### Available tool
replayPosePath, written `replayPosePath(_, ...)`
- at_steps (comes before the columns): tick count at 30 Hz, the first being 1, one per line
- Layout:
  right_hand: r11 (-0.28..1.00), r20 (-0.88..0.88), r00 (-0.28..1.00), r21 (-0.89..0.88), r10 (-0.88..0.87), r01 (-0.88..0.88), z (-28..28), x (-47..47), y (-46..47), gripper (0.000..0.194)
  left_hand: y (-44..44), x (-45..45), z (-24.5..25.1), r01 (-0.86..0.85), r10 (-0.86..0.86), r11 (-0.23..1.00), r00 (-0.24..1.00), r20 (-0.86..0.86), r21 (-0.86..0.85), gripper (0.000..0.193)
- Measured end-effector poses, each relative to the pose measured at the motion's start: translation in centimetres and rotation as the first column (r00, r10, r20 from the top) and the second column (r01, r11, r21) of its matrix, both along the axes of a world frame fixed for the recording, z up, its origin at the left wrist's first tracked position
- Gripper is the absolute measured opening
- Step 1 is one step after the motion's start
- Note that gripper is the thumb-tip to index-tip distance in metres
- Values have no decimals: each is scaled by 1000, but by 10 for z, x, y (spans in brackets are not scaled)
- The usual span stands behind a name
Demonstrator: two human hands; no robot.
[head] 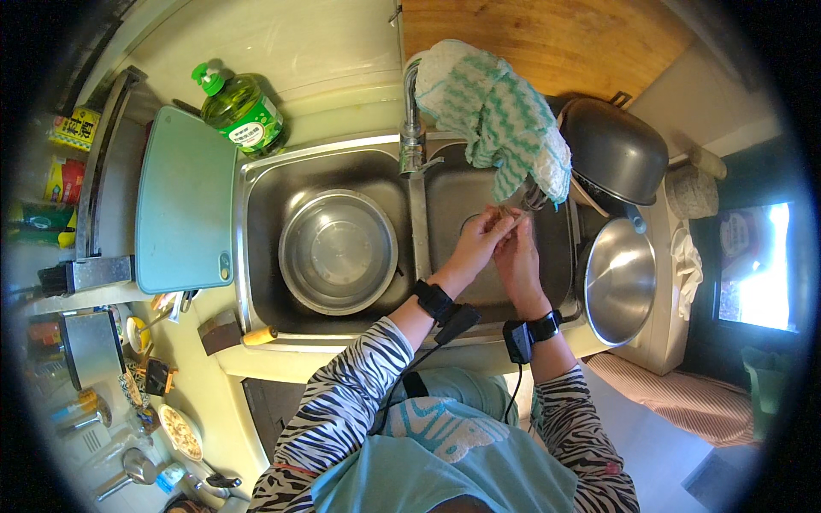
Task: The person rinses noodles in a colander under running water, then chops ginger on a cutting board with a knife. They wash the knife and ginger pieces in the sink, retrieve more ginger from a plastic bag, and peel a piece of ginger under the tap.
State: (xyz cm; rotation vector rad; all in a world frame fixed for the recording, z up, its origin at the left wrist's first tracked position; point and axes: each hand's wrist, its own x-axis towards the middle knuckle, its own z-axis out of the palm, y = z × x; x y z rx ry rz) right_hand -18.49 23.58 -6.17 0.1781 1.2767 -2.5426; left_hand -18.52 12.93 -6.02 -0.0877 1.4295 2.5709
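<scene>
Over the right basin (449,192) of a stainless-steel double sink, my left hand (485,234) and my right hand (517,251) meet at the fingertips. A small brownish thing (505,210) shows at the fingers, too small to name, and I cannot tell which hand grips it. Just above the right fingertips is the dark end of the faucet's spout (534,196). A green-and-white striped cloth (507,115) drapes over the spout, hiding most of it. The faucet's chrome base (412,151) stands between the basins. Whether water runs cannot be made out.
A metal bowl (338,253) sits in the left basin. At the sink's left are a cleaver (221,332), a teal cutting board (185,205) and a dish-soap bottle (247,118). A dark pot (616,147) and a steel bowl (621,282) stand at its right.
</scene>
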Motion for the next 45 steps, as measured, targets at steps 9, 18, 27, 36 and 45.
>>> replayPosePath(9,911,-146,989,408,7,54,-3,3,6,32,-8,-4,6,-210,158,875,976,-152,-436,28)
replayPosePath(18,915,-62,997,398,-46,67,7,1,7,34,-17,-4,1,-43,50,963,999,20,-266,32)
replayPosePath(27,665,-314,940,732,132,151,22,0,23,23,-21,-3,12,-57,-32,901,980,-196,-431,28)
replayPosePath(36,519,-402,892,818,209,247,15,0,27,22,-28,-2,34,-63,-163,706,955,-248,-706,27)
replayPosePath(45,415,-405,876,867,262,276,16,0,32,24,-22,-3,-6,-35,-60,790,989,-134,-613,24)
